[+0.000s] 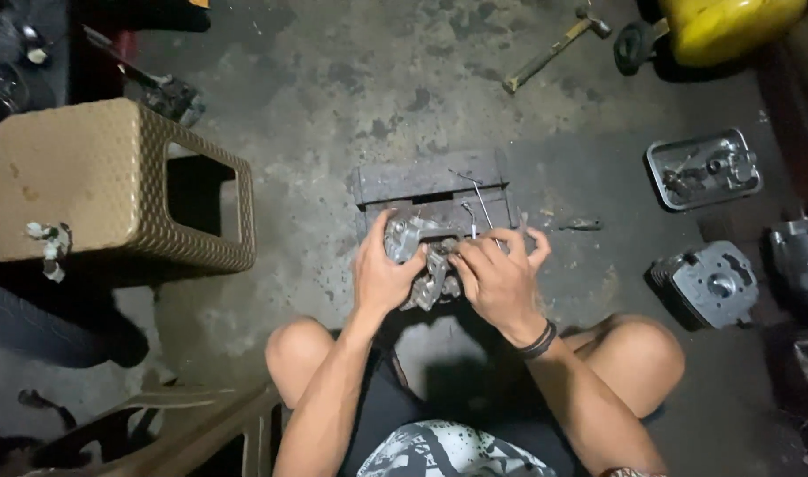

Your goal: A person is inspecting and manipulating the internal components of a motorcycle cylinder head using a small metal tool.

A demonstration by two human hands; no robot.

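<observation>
Cylinder head (419, 261) sits on a metal block (430, 185) between the knees — left hand (382, 278) wrapped around its side, right hand (501, 278) pinching a thin wire tool (485, 210) at its top. Likely mid-disassembly; next calls for steady bracing — fine fingertip work.

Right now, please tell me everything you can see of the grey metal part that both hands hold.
The metal engine part is grey, dull and grimy, like cast aluminium, with an uneven shape of ribs and openings. It sits low between the person's knees, just in front of a dark metal block on the concrete floor. The left hand grips its left side; the right hand covers its right side, fingers on top. Its underside is hidden.
</observation>
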